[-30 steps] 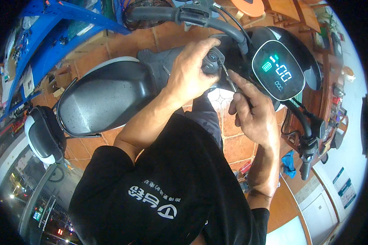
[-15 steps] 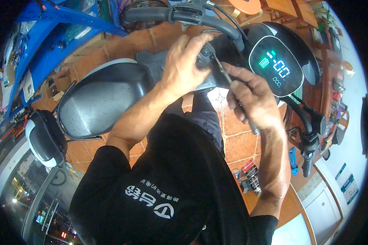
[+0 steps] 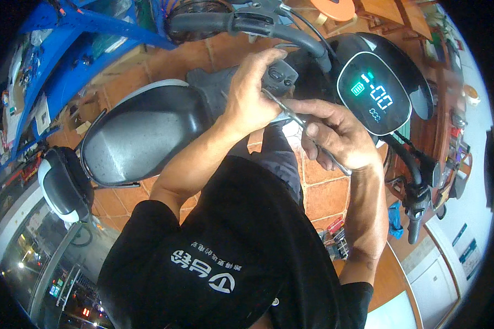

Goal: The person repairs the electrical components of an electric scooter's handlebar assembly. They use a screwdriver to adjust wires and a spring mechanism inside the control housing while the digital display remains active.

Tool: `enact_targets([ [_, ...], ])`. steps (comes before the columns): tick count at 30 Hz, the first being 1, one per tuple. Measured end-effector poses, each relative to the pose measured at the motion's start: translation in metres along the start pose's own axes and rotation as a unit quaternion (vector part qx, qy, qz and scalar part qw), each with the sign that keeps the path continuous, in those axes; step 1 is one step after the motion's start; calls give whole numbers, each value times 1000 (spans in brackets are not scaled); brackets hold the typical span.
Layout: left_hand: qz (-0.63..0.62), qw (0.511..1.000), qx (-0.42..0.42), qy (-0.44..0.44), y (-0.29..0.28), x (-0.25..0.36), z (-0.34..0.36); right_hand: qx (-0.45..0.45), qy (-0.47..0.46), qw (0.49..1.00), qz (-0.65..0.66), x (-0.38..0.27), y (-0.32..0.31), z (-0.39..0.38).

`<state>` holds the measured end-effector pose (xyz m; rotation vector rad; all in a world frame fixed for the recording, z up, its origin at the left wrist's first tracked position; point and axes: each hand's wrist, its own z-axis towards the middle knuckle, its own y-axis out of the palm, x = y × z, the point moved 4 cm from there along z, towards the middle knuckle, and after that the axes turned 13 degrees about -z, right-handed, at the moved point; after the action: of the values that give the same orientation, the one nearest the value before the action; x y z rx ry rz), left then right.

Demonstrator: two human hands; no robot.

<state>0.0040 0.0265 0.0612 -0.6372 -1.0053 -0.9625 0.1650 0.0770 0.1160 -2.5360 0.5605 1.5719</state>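
My left hand (image 3: 252,90) is closed round a dark grey plastic part with buttons, which looks like a switch housing (image 3: 281,77). Its thumb and fingers grip the near and left sides. Between the fingers of my right hand (image 3: 340,134) is a slim, long metal tool (image 3: 296,117), slanting up to the left. The tool's tip lies at the lower edge of the housing, by my left hand; whether it touches is hard to tell. Both hands are above an electric scooter's footboard area, between its black seat (image 3: 142,129) and its lit display (image 3: 374,93).
The scooter's left handlebar grip (image 3: 203,23) crosses the top, and the right grip (image 3: 413,230) points down at the right. A blue metal rack (image 3: 55,71) with goods stands at the left. A rear box (image 3: 66,183) sits behind the seat. An orange stool (image 3: 333,8) is at the top.
The housing has turned in my left hand, so its button face shows more. The tool's tip has shifted down and left, from the housing's right side to its lower edge.
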Motion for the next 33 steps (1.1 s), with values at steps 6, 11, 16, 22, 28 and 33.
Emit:
enact_targets([
  [6,11,1000,5,13,-2,-5,1,68,-4,997,37,7,-3,-13],
  [11,-38,999,27,-21,-5,-3,1,176,-28,983,-34,5,-7,-26],
  [16,-397,880,76,-249,-7,-38,-20,297,-93,950,-38,7,7,-24],
  [22,-675,659,97,-318,-6,-41,-20,236,-199,931,196,21,18,-18],
  [28,-671,640,102,-361,-7,-40,-19,285,-291,911,75,26,14,-4],
  [33,-627,688,150,-334,-5,-24,-13,393,-341,845,-125,29,13,14],
])
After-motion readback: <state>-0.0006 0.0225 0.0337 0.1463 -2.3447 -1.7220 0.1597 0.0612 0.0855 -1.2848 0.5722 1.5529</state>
